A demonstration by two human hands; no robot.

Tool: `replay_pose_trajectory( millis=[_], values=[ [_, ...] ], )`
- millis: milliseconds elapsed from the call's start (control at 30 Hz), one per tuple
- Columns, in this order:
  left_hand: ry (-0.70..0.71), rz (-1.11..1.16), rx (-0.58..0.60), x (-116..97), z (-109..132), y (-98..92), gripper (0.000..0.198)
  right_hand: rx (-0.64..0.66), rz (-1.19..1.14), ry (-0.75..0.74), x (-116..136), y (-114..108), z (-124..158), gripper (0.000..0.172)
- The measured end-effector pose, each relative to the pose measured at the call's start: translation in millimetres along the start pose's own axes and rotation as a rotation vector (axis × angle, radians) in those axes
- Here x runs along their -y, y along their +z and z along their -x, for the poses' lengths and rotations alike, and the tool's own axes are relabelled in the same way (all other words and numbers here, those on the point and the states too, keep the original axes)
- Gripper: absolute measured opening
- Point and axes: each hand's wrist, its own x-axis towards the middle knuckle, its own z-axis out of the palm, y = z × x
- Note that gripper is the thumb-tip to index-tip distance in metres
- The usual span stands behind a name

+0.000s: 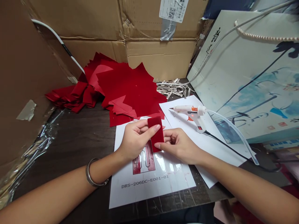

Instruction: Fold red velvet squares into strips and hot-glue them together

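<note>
Between my two hands is a small folded rectangle of red velvety fabric [156, 133], held upright above a printed sheet [130, 196]. My left hand [134, 138] pinches its upper left part, thumb across the front. My right hand [178, 144] grips its lower right edge, thumb in front and fingers curled behind. Beneath, the sheet bears a red-toned picture [144, 161] and the text DRS-206DC-E001-01, partly covered by my hands. Just beyond lies a heap of red fabric pieces [133, 87]. A white glue gun [190, 115] rests to the right, its small light lit.
Rolled or folded red pieces [79, 93] are piled at the back left. Metal clips [174, 88] lie in a heap at the back. Cardboard [158, 56] walls the back and left; a large paper bag [254, 77] stands right. A cable [224, 147] trails from the glue gun.
</note>
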Motion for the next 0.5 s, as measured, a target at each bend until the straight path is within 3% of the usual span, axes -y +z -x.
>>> replay_pose_trajectory(
  millis=[300,400,500],
  values=[
    [0.046,0.037,0.027,-1.4,1.0,0.6,0.016,-0.073,0.136,-0.008,-1.3,1.9,-1.3,0.044],
    [0.063,0.022,-0.017,-2.4,0.9,0.9,0.014,-0.087,0.156,-0.035,0.8,1.4,-0.2,0.036],
    [0.063,-0.006,-0.038,-2.7,0.4,0.8,0.014,-0.246,0.205,-0.143,2.4,-1.0,1.3,0.032]
  ],
)
